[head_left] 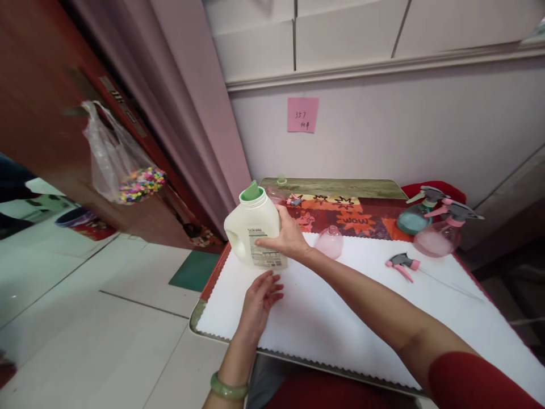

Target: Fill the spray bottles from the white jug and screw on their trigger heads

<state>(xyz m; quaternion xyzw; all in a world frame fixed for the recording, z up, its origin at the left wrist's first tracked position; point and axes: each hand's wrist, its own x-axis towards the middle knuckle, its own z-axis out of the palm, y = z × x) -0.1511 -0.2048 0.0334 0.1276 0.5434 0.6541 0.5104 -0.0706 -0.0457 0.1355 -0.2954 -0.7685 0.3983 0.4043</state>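
Observation:
A white jug with a green cap stands at the left end of the white cloth on a table. My right hand is wrapped round its right side, over the label. Just below the jug, my left hand rests with its fingers spread and holds nothing; a green bangle sits on that wrist. A small pink bottle without a top stands right of my right hand. A loose grey and pink spray head with a long tube lies further right on the cloth.
Two spray bottles, one teal and one pink, stand at the back right. A pink note is stuck on the wall. A plastic bag of coloured bits hangs on a door at left. Tiled floor lies left of the table.

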